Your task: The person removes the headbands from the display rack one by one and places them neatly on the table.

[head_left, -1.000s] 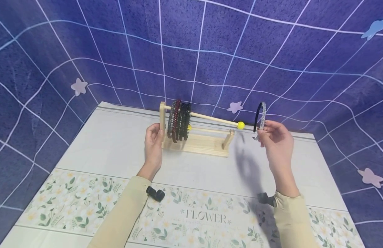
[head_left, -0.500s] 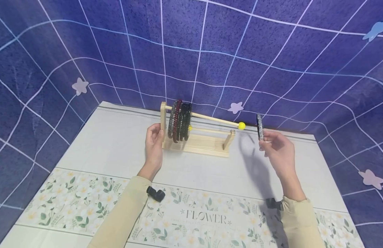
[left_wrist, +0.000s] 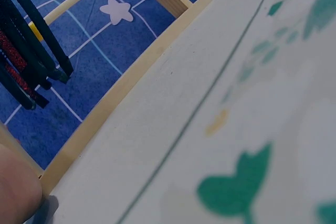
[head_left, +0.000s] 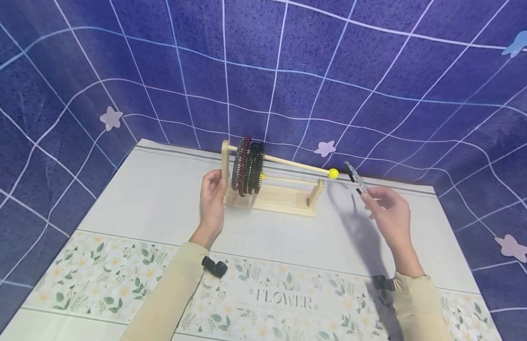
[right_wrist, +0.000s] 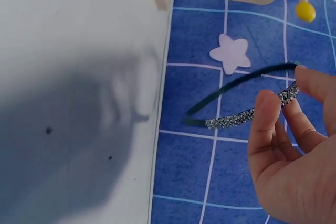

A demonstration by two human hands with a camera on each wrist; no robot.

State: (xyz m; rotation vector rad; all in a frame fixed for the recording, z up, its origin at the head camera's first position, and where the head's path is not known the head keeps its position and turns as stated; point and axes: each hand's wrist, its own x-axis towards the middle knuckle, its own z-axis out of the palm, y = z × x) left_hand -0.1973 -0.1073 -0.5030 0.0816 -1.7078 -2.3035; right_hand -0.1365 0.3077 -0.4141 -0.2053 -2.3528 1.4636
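A silver glitter headband (head_left: 358, 180) with black ends is pinched between the thumb and fingers of my right hand (head_left: 390, 212). It is held to the right of a wooden rack (head_left: 280, 204), past the yellow ball (head_left: 333, 174) that tips the upper rod (head_left: 295, 164). The right wrist view shows the headband (right_wrist: 231, 120) as a curved loop, partly hidden by the fingers. My left hand (head_left: 212, 201) grips the rack's tall left post (head_left: 225, 163). Several dark headbands (head_left: 255, 166) and a red one hang bunched on the upper rod, near that post.
A lower rod (head_left: 289, 179) runs to a short right post (head_left: 316, 193). The rack stands on a table (head_left: 263, 241) with a white and floral cover, near its back edge. Behind rises a blue grid-patterned cloth (head_left: 255, 85) with pale stars.
My right hand has shifted slightly right and down, and the headband has turned, its top now leaning left. The left hand and the rack hold still.
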